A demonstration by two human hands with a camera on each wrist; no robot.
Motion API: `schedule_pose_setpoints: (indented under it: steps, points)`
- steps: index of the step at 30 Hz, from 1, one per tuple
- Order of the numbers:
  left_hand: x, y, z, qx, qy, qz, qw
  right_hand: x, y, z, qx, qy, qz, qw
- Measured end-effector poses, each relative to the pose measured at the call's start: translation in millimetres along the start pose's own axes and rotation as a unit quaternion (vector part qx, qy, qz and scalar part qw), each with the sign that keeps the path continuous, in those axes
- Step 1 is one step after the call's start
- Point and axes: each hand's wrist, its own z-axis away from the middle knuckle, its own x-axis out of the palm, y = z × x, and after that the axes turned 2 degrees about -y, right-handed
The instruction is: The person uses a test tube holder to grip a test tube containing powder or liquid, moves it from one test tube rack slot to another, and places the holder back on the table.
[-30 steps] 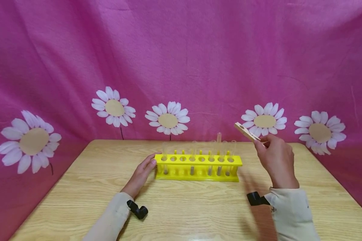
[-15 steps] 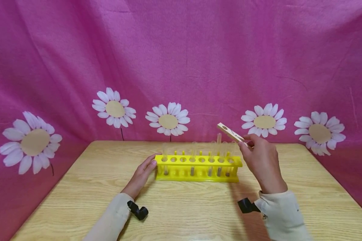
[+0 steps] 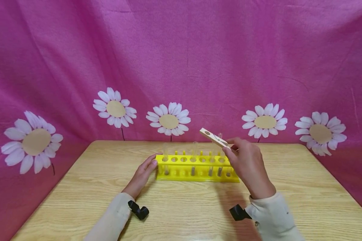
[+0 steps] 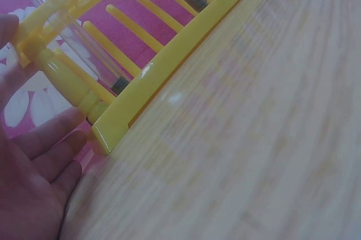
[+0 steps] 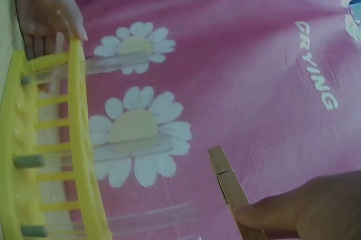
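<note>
A yellow test tube rack (image 3: 181, 178) stands on the table, its row of holes facing up. Several clear test tubes (image 3: 194, 147) are upright in it, with dark grey matter at the bottom of some. My left hand (image 3: 142, 174) holds the rack's left end, thumb at the top plate and fingers by the end post (image 4: 62, 79). Above the rack's right half, my right hand (image 3: 248, 164) pinches a wooden test tube holder (image 3: 213, 137) by its rear part. The holder points up and left, its round notch near the tip. In the head view my right hand hides the rack's right end.
The wood-grain table (image 3: 181, 211) extends around the rack. A pink cloth (image 3: 181, 60) with printed white flowers rises behind and beside it. Black wrist cameras (image 3: 239, 212) stick out from both sleeves.
My right hand has moved left with the test tube holder, from beside the rack to over its right half. My left hand and the rack have stayed in place.
</note>
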Motion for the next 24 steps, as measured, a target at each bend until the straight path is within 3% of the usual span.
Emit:
schedule_pose_setpoints:
  steps: [6, 13, 24]
  points:
    - [-0.1, 0.7, 0.4, 0.003, -0.005, 0.003, 1.0, 8, -5, 2, -0.005, -0.016, -0.008, 1.0]
    - [3.6, 33.1, 11.8, -0.02, -0.015, 0.008, 0.9997, 16, -8, 3, -0.027, 0.0, -0.003, 1.0]
    - [3.4, 34.0, 11.8, -0.021, -0.017, 0.006, 0.9996, 23, -12, 5, -0.043, 0.035, 0.003, 0.998]
